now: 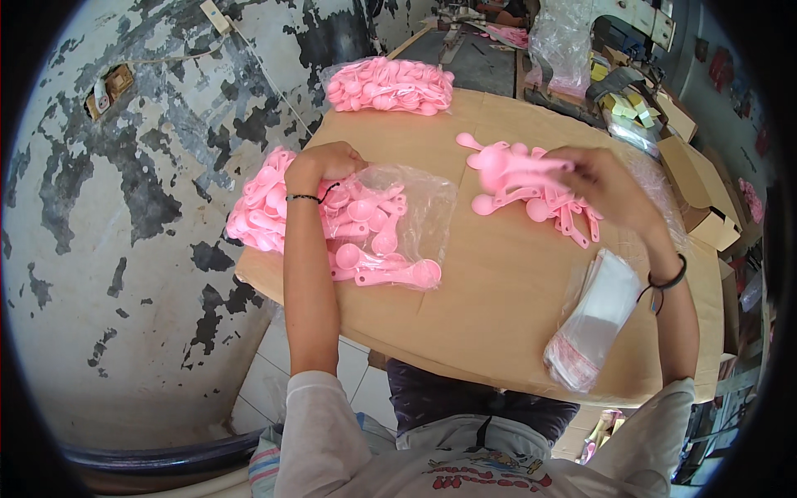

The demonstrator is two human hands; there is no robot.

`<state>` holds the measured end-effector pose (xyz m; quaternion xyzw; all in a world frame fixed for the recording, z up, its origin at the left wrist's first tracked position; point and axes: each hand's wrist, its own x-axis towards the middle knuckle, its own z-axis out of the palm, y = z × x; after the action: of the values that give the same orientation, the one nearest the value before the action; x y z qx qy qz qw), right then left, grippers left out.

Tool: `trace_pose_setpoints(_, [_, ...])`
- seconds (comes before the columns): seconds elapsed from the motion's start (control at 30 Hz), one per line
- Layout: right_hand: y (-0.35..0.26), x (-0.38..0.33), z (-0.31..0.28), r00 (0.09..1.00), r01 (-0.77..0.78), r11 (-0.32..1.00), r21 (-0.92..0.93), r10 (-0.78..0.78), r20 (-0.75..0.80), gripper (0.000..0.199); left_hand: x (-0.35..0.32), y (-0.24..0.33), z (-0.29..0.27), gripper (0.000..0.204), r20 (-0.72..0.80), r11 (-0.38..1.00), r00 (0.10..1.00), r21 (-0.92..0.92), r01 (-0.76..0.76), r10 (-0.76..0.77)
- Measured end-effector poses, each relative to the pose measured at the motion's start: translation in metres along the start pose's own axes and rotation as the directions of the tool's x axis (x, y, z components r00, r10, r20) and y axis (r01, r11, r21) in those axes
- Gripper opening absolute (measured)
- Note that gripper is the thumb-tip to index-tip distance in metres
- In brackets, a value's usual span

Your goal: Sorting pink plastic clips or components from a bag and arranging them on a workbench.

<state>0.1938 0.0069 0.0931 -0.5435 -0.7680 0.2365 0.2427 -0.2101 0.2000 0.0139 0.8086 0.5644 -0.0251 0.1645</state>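
My left hand (322, 166) is curled closed at the upper edge of a clear plastic bag (427, 207) lying flat, its fingertips partly hidden. Pink plastic measuring scoops (386, 241) show in and around this bag. Left of my wrist, more pink scoops (261, 212) are heaped, partly covered by my forearm. Over a loose pile of scoops (540, 207) at the right, my right hand (610, 184) pinches the handle end of a pink scoop (515, 170). Motion blurs both the fingers and that scoop, so I cannot tell whether more than one is held.
A full bag of pink scoops (390, 87) lies at the table's far edge. A stack of flat clear bags (591, 324) rests at the near right of the brown-covered table (465, 332). Cardboard boxes (697, 187) stand off the right edge; a peeling wall (158, 232) rises at the left.
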Motion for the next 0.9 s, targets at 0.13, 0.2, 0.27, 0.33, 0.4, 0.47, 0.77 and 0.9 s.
trace_pose_setpoints(0.13, [0.027,0.000,0.002,0.864,0.210,0.848,-0.487,-0.394,-0.313,0.030,0.010,0.005,0.007,0.036,-0.133,0.987,0.984,-0.091,-0.134,0.122])
trace_pose_setpoints(0.2, [-0.045,0.005,0.030,0.982,-0.079,0.995,-0.062,0.088,0.165,0.031,0.005,-0.007,0.007,0.036,-0.087,0.994,0.995,-0.098,-0.054,0.046])
trace_pose_setpoints(0.27, [0.003,0.020,0.098,0.840,0.528,0.849,0.011,-0.524,0.141,0.031,0.007,-0.004,0.005,0.036,-0.044,0.996,0.999,-0.088,-0.013,0.010])
trace_pose_setpoints(0.33, [-0.032,0.026,0.137,0.776,0.590,0.807,0.013,-0.572,0.265,0.027,0.014,-0.009,0.007,0.033,-0.041,0.997,0.999,-0.073,0.009,-0.012])
trace_pose_setpoints(0.4, [-0.046,0.032,0.160,0.813,0.486,0.874,-0.011,-0.448,0.371,0.023,0.013,0.004,0.004,0.033,0.006,0.999,1.000,-0.037,-0.003,0.003])
trace_pose_setpoints(0.47, [-0.046,0.041,0.180,0.808,0.507,0.857,-0.093,-0.434,0.398,0.023,0.004,0.008,0.000,0.037,0.047,1.000,0.999,-0.003,0.011,-0.011])
trace_pose_setpoints(0.77, [-0.054,0.034,0.152,0.856,0.443,0.894,-0.066,-0.400,0.327,0.018,0.008,-0.001,0.000,0.037,0.060,0.999,0.998,-0.048,-0.005,0.008])
trace_pose_setpoints(0.9, [-0.031,0.029,0.141,0.874,0.407,0.893,0.192,-0.442,0.202,0.020,0.012,-0.003,0.007,0.033,-0.021,0.999,1.000,-0.045,0.001,-0.002])
